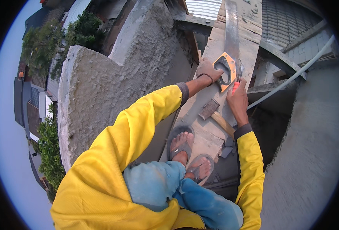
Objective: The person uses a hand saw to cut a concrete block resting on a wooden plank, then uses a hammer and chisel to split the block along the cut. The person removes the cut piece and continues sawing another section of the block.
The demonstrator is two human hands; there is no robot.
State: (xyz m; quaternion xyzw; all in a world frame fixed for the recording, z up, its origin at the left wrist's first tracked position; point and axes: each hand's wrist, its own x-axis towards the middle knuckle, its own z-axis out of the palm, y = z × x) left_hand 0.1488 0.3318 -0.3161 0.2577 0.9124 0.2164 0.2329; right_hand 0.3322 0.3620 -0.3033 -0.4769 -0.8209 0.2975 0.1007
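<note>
A hand saw with an orange and grey handle point(231, 64) lies along a dusty wooden plank point(211, 94), its long blade pointing away from me. My left hand point(208, 70) is closed at the left edge of that handle, thumb against it. Just right of the handle, my right hand point(237, 100) is wrapped round the red grip point(236, 87) of a small tool. A narrow dark metal part rises from the grip beside the saw; the tool's exact kind is unclear. Nearer me, a hammer with a blocky head point(209, 109) and wooden handle point(223, 124) rests on the plank.
My feet in dark flip-flops point(181, 143) stand at the plank's near end, beside broken grey pieces point(226, 151). A rough concrete wall point(100, 99) rises at left. At right are a dark opening point(267, 126), a pale pipe point(292, 78) and a plastered wall point(307, 153).
</note>
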